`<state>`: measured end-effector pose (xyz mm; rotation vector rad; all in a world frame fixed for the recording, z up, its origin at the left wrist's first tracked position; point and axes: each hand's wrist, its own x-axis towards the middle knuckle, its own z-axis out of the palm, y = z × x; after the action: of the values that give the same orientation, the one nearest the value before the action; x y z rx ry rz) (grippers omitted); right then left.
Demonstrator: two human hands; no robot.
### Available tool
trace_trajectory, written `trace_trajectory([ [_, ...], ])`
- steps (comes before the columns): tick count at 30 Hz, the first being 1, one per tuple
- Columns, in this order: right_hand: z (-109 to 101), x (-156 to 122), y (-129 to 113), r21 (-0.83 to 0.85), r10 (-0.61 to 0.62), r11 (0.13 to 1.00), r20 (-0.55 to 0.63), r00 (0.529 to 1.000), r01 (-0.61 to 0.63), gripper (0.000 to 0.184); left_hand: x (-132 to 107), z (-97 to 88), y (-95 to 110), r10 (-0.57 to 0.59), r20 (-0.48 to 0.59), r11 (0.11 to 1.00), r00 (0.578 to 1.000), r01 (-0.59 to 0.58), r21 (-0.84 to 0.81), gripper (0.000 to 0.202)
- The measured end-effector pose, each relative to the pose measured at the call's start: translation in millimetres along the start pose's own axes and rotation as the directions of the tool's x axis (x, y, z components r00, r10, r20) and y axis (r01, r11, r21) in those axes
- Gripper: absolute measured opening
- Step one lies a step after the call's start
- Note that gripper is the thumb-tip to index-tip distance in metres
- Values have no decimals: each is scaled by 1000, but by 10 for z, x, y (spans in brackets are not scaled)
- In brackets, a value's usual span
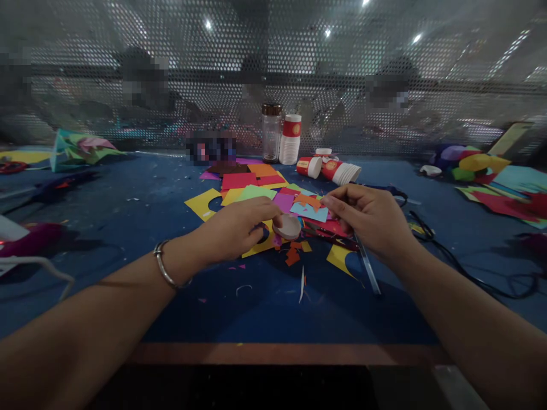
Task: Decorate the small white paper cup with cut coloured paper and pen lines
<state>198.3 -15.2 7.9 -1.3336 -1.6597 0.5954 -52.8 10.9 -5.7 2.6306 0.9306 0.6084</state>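
My left hand (pixel 239 225), with a silver bangle on its wrist, reaches in from the left. Its index finger and thumb grip the edge of a shallow white round paper-cup piece (pixel 288 227). Over on the right, my right hand (pixel 371 219) has its thumb and index finger pinched together. Anything between those fingertips is too small to make out. An orange paper scrap (pixel 308 200) lies right by them, over a light blue sheet (pixel 310 212). Below the round piece are torn orange bits (pixel 293 253). A clear glue stick (pixel 368 267) lies under my right hand.
Coloured paper sheets (pixel 239 180) are piled mid-table. Behind them stand a glass jar (pixel 271 134) and a stack of paper cups (pixel 290 139); more cups (pixel 341 171) lie sideways. A black cable (pixel 459 267) curls at right. A perforated metal screen (pixel 299 74) closes the back.
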Motion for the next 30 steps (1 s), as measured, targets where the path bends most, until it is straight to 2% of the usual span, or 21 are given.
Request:
trace_trajectory([
  [4, -5, 2, 5, -28, 5, 1000, 10, 1000, -5, 35, 2, 12, -32, -42, -76, 997, 996, 36, -69, 27],
  [8, -4, 5, 13, -93, -17, 995, 18, 1000, 19, 26, 22, 80, -26, -159, -112, 983, 981, 147, -111, 14],
  [13, 1, 1, 28, -149, -65, 986, 40, 997, 71, 23, 62, 215, 64, -288, -97, 956, 953, 281, -80, 39],
  [20, 18, -9, 77, -164, -125, 978, 50, 991, 132, 23, 126, 312, 171, -306, -41, 947, 951, 309, 93, 51],
  [23, 28, 2, 100, -139, -150, 978, 63, 987, 158, 23, 124, 315, 157, -268, -88, 955, 959, 277, 106, 47],
  [26, 35, 12, 106, -121, -150, 980, 79, 986, 159, 23, 107, 308, 125, -148, -235, 981, 961, 172, 85, 51],
  [28, 39, 15, 104, -115, -138, 982, 84, 987, 147, 24, 95, 297, 109, -25, -354, 991, 935, 71, 117, 54],
  [30, 44, 17, 104, -111, -116, 986, 84, 990, 125, 26, 89, 280, 104, 91, -430, 983, 898, -11, 186, 53],
])
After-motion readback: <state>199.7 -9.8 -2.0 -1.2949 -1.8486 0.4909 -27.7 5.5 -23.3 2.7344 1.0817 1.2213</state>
